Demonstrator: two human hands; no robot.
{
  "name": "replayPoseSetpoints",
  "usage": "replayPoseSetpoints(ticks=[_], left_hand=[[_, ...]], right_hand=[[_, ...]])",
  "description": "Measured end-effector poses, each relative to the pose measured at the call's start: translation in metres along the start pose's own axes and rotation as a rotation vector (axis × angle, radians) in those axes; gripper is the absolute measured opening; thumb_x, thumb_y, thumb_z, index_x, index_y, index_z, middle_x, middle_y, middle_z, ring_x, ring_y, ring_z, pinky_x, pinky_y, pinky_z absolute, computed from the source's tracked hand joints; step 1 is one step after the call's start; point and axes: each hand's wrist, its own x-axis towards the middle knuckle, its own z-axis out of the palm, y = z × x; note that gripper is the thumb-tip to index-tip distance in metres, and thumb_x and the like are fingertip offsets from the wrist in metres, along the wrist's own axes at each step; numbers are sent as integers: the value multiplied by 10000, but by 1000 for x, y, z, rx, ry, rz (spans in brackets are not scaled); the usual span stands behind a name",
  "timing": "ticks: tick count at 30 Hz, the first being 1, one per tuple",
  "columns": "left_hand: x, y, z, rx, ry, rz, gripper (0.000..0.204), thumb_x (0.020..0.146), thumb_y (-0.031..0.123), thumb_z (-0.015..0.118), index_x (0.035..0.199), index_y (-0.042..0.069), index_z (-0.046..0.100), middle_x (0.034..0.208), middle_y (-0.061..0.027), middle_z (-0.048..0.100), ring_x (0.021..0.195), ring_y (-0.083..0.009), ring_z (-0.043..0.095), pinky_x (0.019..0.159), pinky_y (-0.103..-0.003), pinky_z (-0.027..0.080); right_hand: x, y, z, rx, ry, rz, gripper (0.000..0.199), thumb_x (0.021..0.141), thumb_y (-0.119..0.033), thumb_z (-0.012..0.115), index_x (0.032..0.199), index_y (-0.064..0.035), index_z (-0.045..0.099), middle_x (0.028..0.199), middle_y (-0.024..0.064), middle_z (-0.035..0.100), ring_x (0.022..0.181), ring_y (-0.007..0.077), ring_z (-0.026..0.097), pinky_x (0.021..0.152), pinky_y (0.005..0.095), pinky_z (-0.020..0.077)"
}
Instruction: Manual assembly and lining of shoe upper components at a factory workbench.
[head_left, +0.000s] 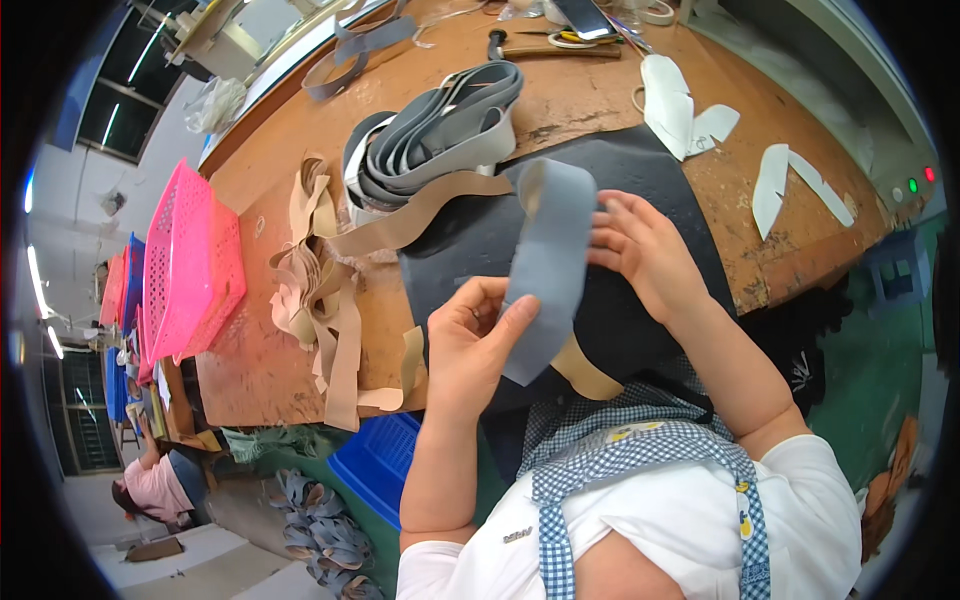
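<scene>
My left hand (467,340) pinches a curved blue-grey strip (553,255), thumb on its face and fingers behind. The strip is held up above a black sheet (640,190), its top end bending over. At the strip's right edge is my right hand (640,245), with fingers slightly curled and apart; whether they touch the strip cannot be made out. A tan strip (425,213) lies across the sheet's left side, and another tan piece (585,372) sticks out below the held strip.
Left of the sheet are a pile of tan strips (315,270) and a bundle of grey strips (440,130). A pink basket (190,260) stands at the table's left edge. White pattern pieces (670,105) and a wooden-handled tool (560,50) lie farther back. Another person (165,485) works far left.
</scene>
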Motion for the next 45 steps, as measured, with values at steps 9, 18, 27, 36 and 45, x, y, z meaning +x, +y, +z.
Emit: replayPoseSetpoints(ticks=[9, 18, 27, 36, 45], left_hand=[[3, -2, 25, 430, 9, 366, 363, 819, 4, 755, 1167, -6, 651, 962, -101, 675, 907, -207, 681, 804, -319, 551], [-3, -23, 27, 705, 355, 496, 329, 745, 28, 818, 1011, 5, 627, 957, -96, 609, 909, -236, 586, 801, -346, 484], [-13, -42, 27, 800, 451, 640, 300, 745, 14, 796, 1006, 29, 648, 1004, -107, 611, 931, -305, 592, 752, -384, 498], [1, -23, -7, -58, 148, 137, 263, 921, 49, 694, 1138, 8, 550, 1073, -59, 611, 996, -118, 591, 914, -265, 469], [5, -20, -6, -360, 72, -56, 310, 1005, 109, 592, 1299, 25, 545, 1121, -53, 625, 1009, -110, 599, 876, -255, 496]], right_hand=[[-41, 6, 23, -428, -117, 87, 334, 1001, -219, 614, 1260, -22, 539, 1109, 67, 631, 955, 117, 624, 749, 273, 553], [-34, 21, 3, -172, -88, 203, 251, 995, -202, 629, 1173, -27, 598, 1092, 41, 651, 959, 98, 621, 818, 275, 535], [-39, 39, 7, -128, -112, 137, 276, 1009, -181, 592, 1213, 2, 563, 1120, 94, 637, 1066, 160, 634, 974, 376, 543], [-38, 29, 15, 3, -317, 42, 278, 977, -70, 575, 1233, 38, 578, 1181, 127, 650, 1108, 203, 635, 966, 394, 548], [-21, 22, 39, -330, -299, -146, 168, 970, -25, 617, 1118, 54, 628, 1024, 105, 699, 908, 177, 705, 832, 320, 595]])
